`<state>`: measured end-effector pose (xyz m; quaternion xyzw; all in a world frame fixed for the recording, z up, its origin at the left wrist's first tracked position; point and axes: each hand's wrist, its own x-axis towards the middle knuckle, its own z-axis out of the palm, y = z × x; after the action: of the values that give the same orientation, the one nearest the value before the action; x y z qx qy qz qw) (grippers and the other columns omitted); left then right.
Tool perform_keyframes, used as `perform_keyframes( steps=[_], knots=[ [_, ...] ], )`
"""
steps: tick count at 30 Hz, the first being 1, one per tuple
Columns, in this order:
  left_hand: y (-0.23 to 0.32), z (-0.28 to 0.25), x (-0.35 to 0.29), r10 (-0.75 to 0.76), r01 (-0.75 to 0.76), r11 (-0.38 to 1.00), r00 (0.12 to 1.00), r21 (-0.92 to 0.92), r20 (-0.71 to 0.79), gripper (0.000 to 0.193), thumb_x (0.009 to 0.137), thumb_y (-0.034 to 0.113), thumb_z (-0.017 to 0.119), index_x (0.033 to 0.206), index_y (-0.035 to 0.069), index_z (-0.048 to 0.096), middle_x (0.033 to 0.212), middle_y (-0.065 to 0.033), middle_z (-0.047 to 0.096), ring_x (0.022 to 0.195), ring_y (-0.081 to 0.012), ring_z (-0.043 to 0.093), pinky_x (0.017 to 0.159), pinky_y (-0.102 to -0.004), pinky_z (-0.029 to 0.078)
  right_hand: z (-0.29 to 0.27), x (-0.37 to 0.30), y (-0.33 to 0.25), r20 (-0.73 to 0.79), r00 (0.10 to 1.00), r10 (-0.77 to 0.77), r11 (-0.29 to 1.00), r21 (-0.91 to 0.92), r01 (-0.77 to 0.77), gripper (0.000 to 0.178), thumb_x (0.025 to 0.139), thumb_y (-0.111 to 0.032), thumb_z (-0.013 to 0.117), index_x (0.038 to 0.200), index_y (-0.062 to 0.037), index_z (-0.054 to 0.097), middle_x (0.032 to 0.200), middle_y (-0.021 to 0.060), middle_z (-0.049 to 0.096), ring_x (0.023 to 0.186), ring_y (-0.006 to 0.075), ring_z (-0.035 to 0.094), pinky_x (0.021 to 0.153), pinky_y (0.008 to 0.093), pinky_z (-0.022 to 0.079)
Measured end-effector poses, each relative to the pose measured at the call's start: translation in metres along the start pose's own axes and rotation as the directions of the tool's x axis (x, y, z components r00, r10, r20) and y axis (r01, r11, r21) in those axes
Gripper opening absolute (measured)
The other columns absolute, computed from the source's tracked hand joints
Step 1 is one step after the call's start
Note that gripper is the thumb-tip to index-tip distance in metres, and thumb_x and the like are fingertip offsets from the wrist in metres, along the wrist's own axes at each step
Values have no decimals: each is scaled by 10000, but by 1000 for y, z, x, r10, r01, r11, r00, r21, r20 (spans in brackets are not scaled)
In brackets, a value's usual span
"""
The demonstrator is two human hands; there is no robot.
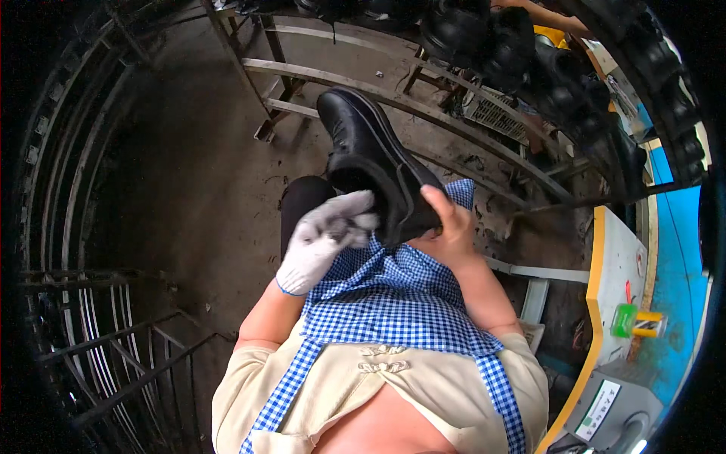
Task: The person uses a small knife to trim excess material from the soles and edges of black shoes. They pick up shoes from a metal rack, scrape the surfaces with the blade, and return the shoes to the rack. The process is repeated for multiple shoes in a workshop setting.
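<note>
A black leather shoe is held over my lap, its toe pointing away and to the left and its opening toward me. My right hand is bare and grips the shoe at the heel, with the thumb on the outer side and the other fingers mostly hidden beneath. At the shoe's opening is my left hand, in a white knit glove with greyish fingers. Its fingers are curled together and a little blurred; whether anything small is between them does not show.
Several black shoes line a rack at the far right. A metal rail frame runs across ahead, with dark racks on the left. To the right, a yellow-edged table bears a green-and-yellow item and a grey machine.
</note>
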<state>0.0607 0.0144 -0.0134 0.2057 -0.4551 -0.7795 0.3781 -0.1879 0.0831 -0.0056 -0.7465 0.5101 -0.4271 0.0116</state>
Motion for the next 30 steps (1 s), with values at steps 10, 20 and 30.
perform_keyframes(
  steps=[10,20,30],
  knots=[
    [16,29,47,-200,39,828,952,-559,-230,436,949,292,585,1269,3,519,1131,-167,638,965,-284,660,855,-407,564,26,-8,-9,99,966,-239,916,-306,258,627,827,-140,651,1377,-354,438,971,168,629,609,207,652,414,282,494],
    [-12,23,51,-301,96,760,928,-643,-218,387,965,231,548,1261,-17,526,1114,-185,653,955,-299,676,843,-421,578,-21,15,-19,273,943,188,877,387,-286,468,720,-58,788,1166,-121,660,803,65,571,610,178,574,562,280,470],
    [2,47,28,-179,47,929,926,-368,-332,324,917,96,630,1235,69,578,1112,-96,654,967,-201,657,819,-324,563,-6,72,-24,37,999,-37,999,-2,38,303,690,-27,762,983,-78,701,847,39,645,674,189,677,568,291,530]
  ],
)
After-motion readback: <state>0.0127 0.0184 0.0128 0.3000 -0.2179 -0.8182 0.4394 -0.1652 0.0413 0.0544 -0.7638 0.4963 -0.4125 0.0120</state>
